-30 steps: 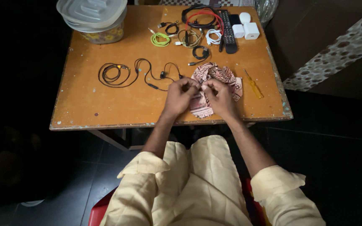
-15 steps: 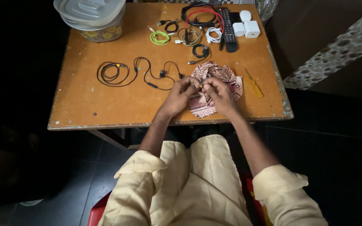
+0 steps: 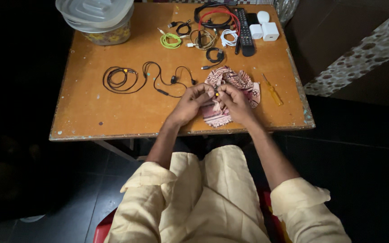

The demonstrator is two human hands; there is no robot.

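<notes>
One small black-and-orange earbud (image 3: 216, 94)

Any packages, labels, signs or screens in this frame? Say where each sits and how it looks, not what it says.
No signs or screens show.
Clear plastic tub with a pale lid: far left corner of the wooden table, round-cornered, yellowish patterned contents.
Two white box-shaped chargers: far right, beside the black remote control.
Any labels are too small to make out.

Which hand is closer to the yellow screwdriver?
The right hand. It sits just left of the yellow screwdriver, not touching it. The left hand is farther away, beyond the right hand.
</notes>
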